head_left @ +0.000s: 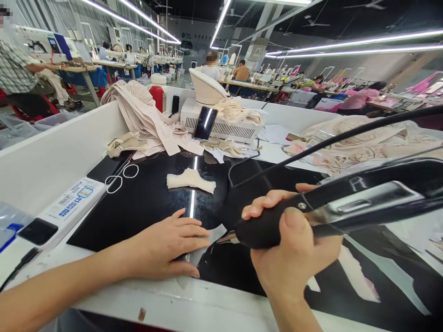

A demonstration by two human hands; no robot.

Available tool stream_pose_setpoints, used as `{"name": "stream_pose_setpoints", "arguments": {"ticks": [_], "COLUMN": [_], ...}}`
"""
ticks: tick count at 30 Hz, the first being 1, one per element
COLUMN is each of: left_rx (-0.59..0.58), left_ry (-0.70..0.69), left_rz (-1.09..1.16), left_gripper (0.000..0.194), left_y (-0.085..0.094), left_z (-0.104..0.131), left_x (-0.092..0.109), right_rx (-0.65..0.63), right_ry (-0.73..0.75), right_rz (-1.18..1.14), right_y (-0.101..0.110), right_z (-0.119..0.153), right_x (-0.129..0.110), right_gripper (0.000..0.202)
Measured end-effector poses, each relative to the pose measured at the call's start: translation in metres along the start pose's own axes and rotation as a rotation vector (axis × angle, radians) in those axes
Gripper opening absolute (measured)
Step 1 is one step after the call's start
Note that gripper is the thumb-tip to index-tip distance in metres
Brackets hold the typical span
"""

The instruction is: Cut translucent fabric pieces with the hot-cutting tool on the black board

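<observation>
My left hand (169, 246) lies flat, fingers together, pressing a thin translucent grey piece (207, 240) onto the glossy black work surface (145, 203). My right hand (294, 249) grips the black handle of a large black lever tool (363, 198) whose arm runs off to the right; its rounded end sits just above the grey piece beside my left fingertips. A small folded cream fabric piece (191, 180) lies farther back on the black surface.
White-handled scissors (121, 176) and a white device (65, 210) lie left. A cream fabric pile (141, 115), a white machine (221, 122) with a phone (205, 123), and lace fabric (363, 143) sit behind. Other workers sit at distant tables.
</observation>
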State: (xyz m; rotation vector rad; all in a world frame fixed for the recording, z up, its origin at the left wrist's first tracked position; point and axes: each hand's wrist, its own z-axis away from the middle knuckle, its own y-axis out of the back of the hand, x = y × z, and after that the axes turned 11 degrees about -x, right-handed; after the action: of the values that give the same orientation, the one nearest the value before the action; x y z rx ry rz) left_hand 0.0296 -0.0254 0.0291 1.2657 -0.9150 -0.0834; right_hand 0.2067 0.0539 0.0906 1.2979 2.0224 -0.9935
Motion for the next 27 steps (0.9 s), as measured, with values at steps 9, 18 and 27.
{"name": "stream_pose_setpoints", "arguments": {"ticks": [9, 18, 27], "left_rx": [0.005, 0.013, -0.029], "left_ry": [0.020, 0.016, 0.027], "left_rz": [-0.013, -0.012, -0.001], "left_gripper": [0.057, 0.056, 0.055], "left_y": [-0.002, -0.003, 0.002], "left_z": [0.002, 0.002, 0.001], "left_x": [-0.001, -0.001, 0.001], "right_rx": [-0.046, -0.008, 0.014], "right_ry": [-0.049, -0.002, 0.038], "right_rz": [0.011, 0.027, 0.048], "right_y": [0.001, 0.003, 0.009], "right_z": [0.010, 0.002, -0.006], "right_x": [0.009, 0.010, 0.015], "right_gripper": [0.038, 0.036, 0.035]}}
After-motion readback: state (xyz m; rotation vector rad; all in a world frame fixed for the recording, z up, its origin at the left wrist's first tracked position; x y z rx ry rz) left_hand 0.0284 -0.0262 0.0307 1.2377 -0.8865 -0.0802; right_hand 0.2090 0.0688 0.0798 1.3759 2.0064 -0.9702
